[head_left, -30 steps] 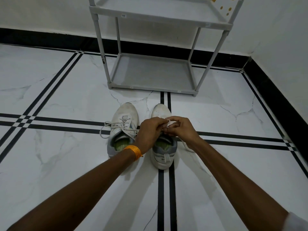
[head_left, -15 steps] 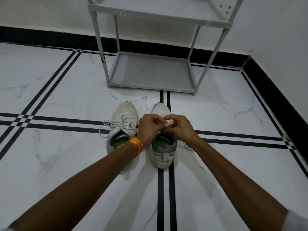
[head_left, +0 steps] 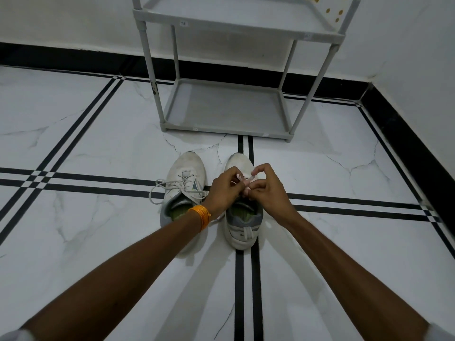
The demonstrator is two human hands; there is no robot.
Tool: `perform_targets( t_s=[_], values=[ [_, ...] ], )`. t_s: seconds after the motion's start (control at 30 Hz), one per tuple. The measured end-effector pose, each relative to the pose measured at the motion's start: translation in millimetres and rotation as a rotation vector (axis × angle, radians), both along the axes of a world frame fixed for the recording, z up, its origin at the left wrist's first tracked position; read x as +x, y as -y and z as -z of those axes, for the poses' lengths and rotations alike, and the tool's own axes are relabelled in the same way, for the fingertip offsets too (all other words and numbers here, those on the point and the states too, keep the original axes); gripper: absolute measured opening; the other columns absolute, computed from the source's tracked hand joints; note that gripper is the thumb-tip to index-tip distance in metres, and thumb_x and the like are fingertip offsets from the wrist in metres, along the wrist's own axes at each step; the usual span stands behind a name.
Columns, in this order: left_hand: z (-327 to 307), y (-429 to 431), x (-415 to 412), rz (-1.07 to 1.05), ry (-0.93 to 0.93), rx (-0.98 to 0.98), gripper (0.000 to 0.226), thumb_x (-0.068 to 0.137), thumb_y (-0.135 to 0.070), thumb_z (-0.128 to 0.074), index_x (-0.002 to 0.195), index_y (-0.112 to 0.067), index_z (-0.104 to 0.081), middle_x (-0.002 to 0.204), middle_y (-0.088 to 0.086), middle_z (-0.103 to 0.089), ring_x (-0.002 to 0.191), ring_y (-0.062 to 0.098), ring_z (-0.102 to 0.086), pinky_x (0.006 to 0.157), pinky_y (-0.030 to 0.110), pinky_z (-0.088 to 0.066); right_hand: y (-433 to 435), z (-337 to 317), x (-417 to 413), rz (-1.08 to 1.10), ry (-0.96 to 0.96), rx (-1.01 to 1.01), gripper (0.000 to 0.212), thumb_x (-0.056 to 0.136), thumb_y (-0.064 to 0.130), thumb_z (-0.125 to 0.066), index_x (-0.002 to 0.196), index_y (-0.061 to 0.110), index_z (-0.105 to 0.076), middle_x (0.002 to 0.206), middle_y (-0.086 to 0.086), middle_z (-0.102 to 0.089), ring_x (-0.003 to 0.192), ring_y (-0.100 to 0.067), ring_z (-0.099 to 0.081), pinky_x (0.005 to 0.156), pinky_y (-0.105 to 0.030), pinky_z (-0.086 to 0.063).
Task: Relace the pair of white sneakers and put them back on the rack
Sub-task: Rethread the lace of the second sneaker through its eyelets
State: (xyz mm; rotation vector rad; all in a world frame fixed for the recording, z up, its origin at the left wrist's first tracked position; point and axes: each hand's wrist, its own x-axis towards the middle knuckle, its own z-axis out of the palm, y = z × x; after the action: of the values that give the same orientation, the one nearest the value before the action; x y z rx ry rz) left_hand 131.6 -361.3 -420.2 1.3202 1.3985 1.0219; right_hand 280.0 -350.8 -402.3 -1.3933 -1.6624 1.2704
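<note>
Two white sneakers stand side by side on the floor, toes toward the rack. The left sneaker [head_left: 185, 179] is laced, with its lace loops [head_left: 157, 193] lying out to the left. Over the right sneaker [head_left: 242, 226], my left hand [head_left: 222, 190] and my right hand [head_left: 267, 190] meet and pinch the white lace [head_left: 242, 179] between their fingertips. The hands hide this sneaker's eyelets and tongue. An orange band sits on my left wrist. The grey rack [head_left: 226, 130] stands just beyond the shoes, both visible shelves bare.
White marble floor with black inlay lines [head_left: 98, 185] runs all around. A white wall with a black skirting [head_left: 73, 60] is behind the rack, and another wall [head_left: 418, 70] closes the right side at the corner.
Both hands have lifted slightly and shifted toward the toe of the right sneaker, with the lace ends now showing between the fingertips. The shoes have not moved.
</note>
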Motion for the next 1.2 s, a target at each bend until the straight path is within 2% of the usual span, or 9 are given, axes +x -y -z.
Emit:
perform_targets(
  t_s=[0.1, 0.17, 0.43, 0.67, 0.93, 1.0, 1.07, 1.13, 1.2],
  values=[
    [-1.6, 5.8, 5.2, -0.087, -0.179, 0.181, 0.018, 0.091, -0.026, -0.062, 0.085, -0.011, -0.055, 0.073, 0.001, -0.069, 0.064, 0.007, -0.067, 0.061, 0.02, -0.052, 5.6, 5.3, -0.4, 0.095, -0.047, -0.011, 0.029, 0.086, 0.006, -0.071, 0.105, 0.014, -0.051, 0.09, -0.011, -0.074, 0.081, -0.018, -0.075, 0.074, -0.029, -0.061],
    [-2.5, 5.3, 7.2, -0.126, -0.3, 0.268, 0.018, 0.09, -0.028, -0.063, 0.082, -0.014, -0.054, 0.072, -0.002, -0.067, 0.065, 0.01, -0.065, 0.06, 0.025, -0.051, 8.5, 7.8, -2.0, 0.158, -0.007, 0.042, 0.023, 0.086, 0.008, -0.072, 0.103, 0.012, -0.056, 0.088, -0.005, -0.074, 0.078, -0.009, -0.074, 0.068, -0.02, -0.059],
    [0.4, 3.2, 6.1, -0.125, -0.376, 0.354, 0.009, 0.087, -0.021, -0.066, 0.083, -0.018, -0.059, 0.067, -0.002, -0.064, 0.064, 0.014, -0.061, 0.063, 0.037, -0.053, 17.9, 15.8, -14.0, 0.207, 0.189, 0.329, 0.011, 0.091, 0.014, -0.067, 0.101, 0.017, -0.07, 0.084, 0.008, -0.068, 0.073, 0.002, -0.064, 0.065, 0.0, -0.047],
    [-1.0, -1.0, -13.3, 0.054, -0.441, 0.409, 0.012, 0.084, -0.017, -0.069, 0.092, -0.01, -0.075, 0.086, 0.007, -0.077, 0.078, 0.017, -0.071, 0.076, 0.036, -0.058, 18.4, 17.3, -15.3, 0.213, 0.247, 0.39, 0.012, 0.093, 0.013, -0.063, 0.102, 0.009, -0.071, 0.093, -0.006, -0.075, 0.08, -0.012, -0.067, 0.074, -0.015, -0.054],
    [-15.8, -4.2, -9.9, 0.305, -0.978, 0.478, 0.019, 0.092, -0.019, -0.056, 0.102, -0.008, -0.068, 0.097, 0.012, -0.066, 0.09, 0.028, -0.058, 0.074, 0.033, -0.041, 16.6, 19.5, -16.1, 0.133, 0.39, 0.441, 0.013, 0.098, 0.01, -0.055, 0.103, 0.007, -0.066, 0.094, -0.008, -0.072, 0.081, -0.02, -0.067, 0.076, -0.026, -0.055],
    [-17.7, -3.8, -7.2, 0.237, -0.85, 0.307, 0.019, 0.092, -0.019, -0.056, 0.089, -0.004, -0.068, 0.086, 0.013, -0.065, 0.081, 0.027, -0.055, 0.07, 0.034, -0.039, 14.2, 18.7, -14.4, 0.077, 0.417, 0.465, 0.011, 0.097, 0.008, -0.054, 0.1, 0.007, -0.065, 0.092, -0.009, -0.071, 0.079, -0.021, -0.067, 0.074, -0.029, -0.056],
    [-22.6, -8.2, -8.7, 0.176, -0.376, -0.129, 0.021, 0.092, -0.021, -0.058, 0.077, -0.008, -0.063, 0.077, 0.012, -0.061, 0.073, 0.022, -0.054, 0.071, 0.035, -0.046, 9.6, 16.3, -8.4, 0.047, 0.353, 0.428, 0.01, 0.095, 0.007, -0.056, 0.098, 0.01, -0.065, 0.089, -0.004, -0.072, 0.078, -0.016, -0.067, 0.071, -0.026, -0.057],
    [-25.1, -14.1, -12.4, 0.162, 0.045, -0.476, 0.015, 0.093, -0.019, -0.058, 0.085, -0.008, -0.063, 0.079, 0.01, -0.058, 0.076, 0.02, -0.054, 0.077, 0.033, -0.049, 4.2, 14.2, -1.5, 0.06, 0.236, 0.34, 0.009, 0.092, 0.007, -0.061, 0.097, 0.012, -0.068, 0.089, 0.001, -0.073, 0.081, -0.01, -0.069, 0.074, -0.024, -0.059],
    [-24.0, -17.9, -14.9, 0.127, 0.268, -0.614, 0.011, 0.095, -0.013, -0.054, 0.093, -0.004, -0.061, 0.077, 0.008, -0.056, 0.069, 0.015, -0.052, 0.067, 0.024, -0.043, 1.1, 12.4, 0.7, 0.076, 0.125, 0.241, 0.012, 0.09, 0.004, -0.063, 0.096, 0.011, -0.07, 0.09, 0.002, -0.073, 0.083, -0.009, -0.07, 0.077, -0.024, -0.06]
  ],
)
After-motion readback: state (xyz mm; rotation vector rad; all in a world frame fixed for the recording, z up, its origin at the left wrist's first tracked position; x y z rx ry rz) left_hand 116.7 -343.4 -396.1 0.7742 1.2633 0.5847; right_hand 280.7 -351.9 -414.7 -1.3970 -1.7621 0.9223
